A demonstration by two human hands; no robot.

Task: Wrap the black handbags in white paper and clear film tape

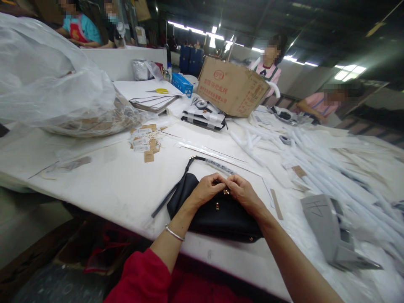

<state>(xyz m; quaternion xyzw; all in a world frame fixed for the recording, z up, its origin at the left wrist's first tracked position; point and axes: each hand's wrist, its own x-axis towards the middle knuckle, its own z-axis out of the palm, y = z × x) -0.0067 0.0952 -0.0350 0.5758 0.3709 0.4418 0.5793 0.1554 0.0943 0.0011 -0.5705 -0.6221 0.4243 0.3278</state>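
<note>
Left grip (206, 189): I have it at the top edge of the black bag (217, 221), fingers bent in and tips close together. I cannot tell if they pinch anything.
Right grip (244, 191): I have its fingers bent too, with the tips right by the left ones, next to a little gold piece (226, 191). I cannot tell if it holds anything.
Black bag: It lies on the near part of the white counter (126, 181), in the middle, under both grips. A gold clasp (217, 206) is on its front.
Strap (221, 166): It is on the far side of the bag, partly wrapped in shiny plastic.
Tags (149, 157): I see a small brown and white pile, farther off to the left.
Other bag (203, 120): It is black with white wrap, on the near side of a big brown box (232, 90).
Yellow scissors (162, 91): They lie far off, on white sheets (142, 90), near a blue box (182, 85).
Grey thing (322, 223): It sits near, on the right.
White rolls (318, 172): Long ones lie in a heap on the right.
Plastic sack (63, 80): It is big and see-through, on the left.
</note>
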